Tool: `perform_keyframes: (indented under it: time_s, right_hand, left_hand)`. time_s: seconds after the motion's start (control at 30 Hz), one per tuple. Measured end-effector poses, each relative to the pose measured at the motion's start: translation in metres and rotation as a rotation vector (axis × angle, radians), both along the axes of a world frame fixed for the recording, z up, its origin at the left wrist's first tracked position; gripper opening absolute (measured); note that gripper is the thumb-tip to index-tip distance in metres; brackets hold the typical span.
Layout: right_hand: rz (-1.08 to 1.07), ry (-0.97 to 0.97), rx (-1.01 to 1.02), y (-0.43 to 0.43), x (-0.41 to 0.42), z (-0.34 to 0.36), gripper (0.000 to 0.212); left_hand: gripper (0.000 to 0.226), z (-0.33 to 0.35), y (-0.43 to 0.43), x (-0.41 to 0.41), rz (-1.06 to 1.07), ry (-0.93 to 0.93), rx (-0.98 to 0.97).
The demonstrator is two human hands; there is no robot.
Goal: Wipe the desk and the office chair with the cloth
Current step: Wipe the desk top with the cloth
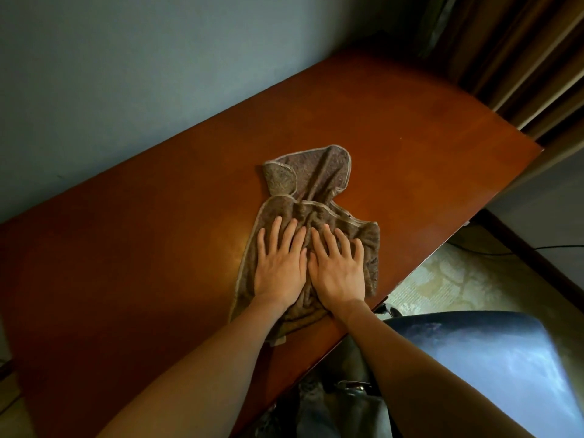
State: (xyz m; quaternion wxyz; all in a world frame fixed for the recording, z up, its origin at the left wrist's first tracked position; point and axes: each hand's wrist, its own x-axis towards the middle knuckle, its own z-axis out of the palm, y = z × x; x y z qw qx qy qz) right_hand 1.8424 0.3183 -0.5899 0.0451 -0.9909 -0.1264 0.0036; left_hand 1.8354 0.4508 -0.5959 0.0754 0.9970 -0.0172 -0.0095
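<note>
Cloth (316, 175) (middle covered) lies under left hand (278, 267) and right hand (338, 270).

The cloth (316, 197) lies on the desk (126, 279), chair (489, 352) right.

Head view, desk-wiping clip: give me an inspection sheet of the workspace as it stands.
Surface: reddish-brown wooden desk, glossy.
Job's things: brown cloth lies rumpled on the desk near its front edge; office chair, dark, beside the desk at lower right.
Clutter: nothing seen.
Hands: left hand and right hand side by side, fingers straight, pressing flat on the cloth.
Cables: one dark cable on the floor right of the desk.
Surroundings: blue-grey wall behind the desk, brown curtain upper right, patterned carpet below.
</note>
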Motion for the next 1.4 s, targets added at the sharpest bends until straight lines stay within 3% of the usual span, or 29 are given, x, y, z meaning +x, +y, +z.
perform_keyframes:
  time_s: [0.17, 0.33, 0.5, 0.7, 0.8, 1.03, 1.23, 1.4]
  right_hand:
    - [0.048, -0.052, -0.041, 0.000, 0.003, 0.004, 0.045]
    - [0.091, 0.021, -0.005, -0.005, 0.015, 0.025, 0.049]
    - [0.199, 0.036, 0.192, -0.017, 0.026, 0.062, 0.021]
    - [0.245, 0.058, 0.232, -0.027, 0.036, 0.117, 0.037]
    - [0.252, 0.054, 0.284, -0.023, 0.039, 0.135, 0.047]
    - [0.038, 0.145, 0.158, -0.004, 0.036, 0.146, 0.063]
    - [0.075, 0.379, 0.018, -0.008, 0.016, 0.119, 0.068]
    - [0.105, 0.556, -0.079, -0.005, 0.029, 0.089, 0.088]
  left_hand:
    - [0.039, 0.010, -0.002, 0.007, 0.008, 0.016, -0.060]
    - [0.028, 0.043, 0.003, 0.022, -0.077, 0.054, -0.016]
    - [0.028, 0.081, 0.011, 0.027, -0.142, 0.056, 0.003]
    - [0.030, 0.139, 0.018, 0.026, -0.137, 0.224, -0.072]
    - [0.037, 0.159, 0.029, 0.032, -0.183, 0.220, -0.063]
    - [0.042, 0.159, 0.056, 0.038, -0.059, 0.171, -0.090]
    - [0.053, 0.131, 0.065, 0.023, -0.160, 0.407, -0.058]
    - [0.072, 0.104, 0.063, 0.018, -0.180, 0.711, -0.032]
